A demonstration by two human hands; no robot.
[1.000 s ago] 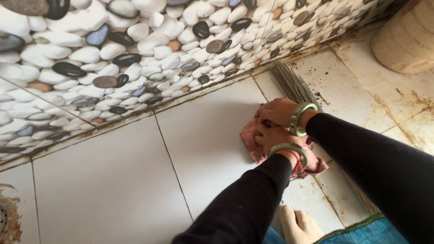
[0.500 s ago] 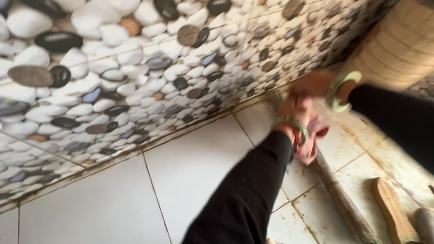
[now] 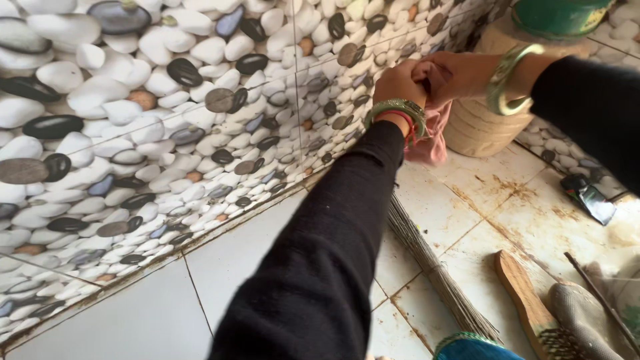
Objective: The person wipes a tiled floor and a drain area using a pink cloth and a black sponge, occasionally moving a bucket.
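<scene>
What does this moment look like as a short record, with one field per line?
Place: white tiled floor beside a pebble-pattern wall
Left hand: gripping a pink cloth, green bangle on wrist
Right hand: gripping the same cloth, raised off the floor
On floor: twig broom, wooden brush, dark wrapper
Behind hands: pale ridged stand under a green container
</scene>
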